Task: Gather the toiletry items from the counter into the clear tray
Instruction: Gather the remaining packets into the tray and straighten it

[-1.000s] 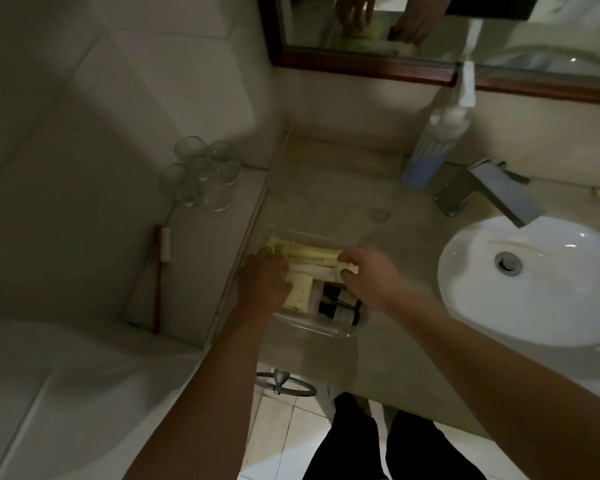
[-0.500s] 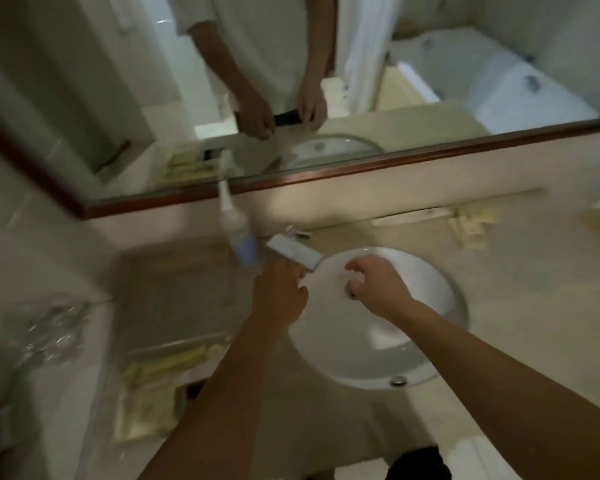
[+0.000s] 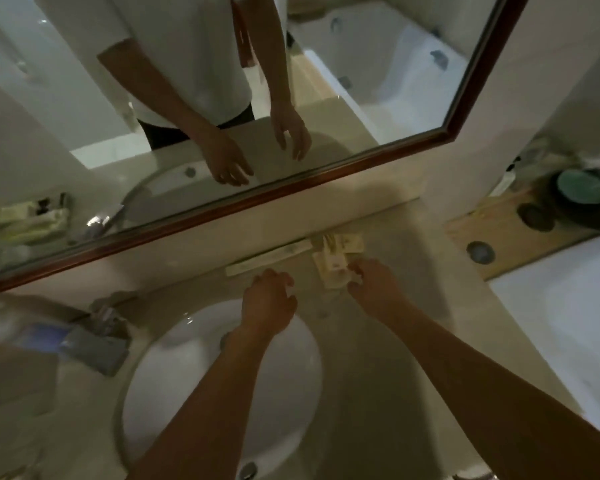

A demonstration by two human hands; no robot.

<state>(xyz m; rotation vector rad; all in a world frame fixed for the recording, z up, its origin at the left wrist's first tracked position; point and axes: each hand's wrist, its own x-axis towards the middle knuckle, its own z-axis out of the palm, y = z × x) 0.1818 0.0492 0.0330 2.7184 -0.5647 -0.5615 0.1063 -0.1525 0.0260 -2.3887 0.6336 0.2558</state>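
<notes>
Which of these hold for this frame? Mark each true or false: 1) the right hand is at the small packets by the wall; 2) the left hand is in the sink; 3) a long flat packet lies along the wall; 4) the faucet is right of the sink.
1) True: the right hand touches the pale packets near the backsplash.
2) False: the left hand is over the counter beyond the sink, near the long packet.
3) True: the long packet lies along the wall under the mirror.
4) False: the faucet is left of the sink.
</notes>
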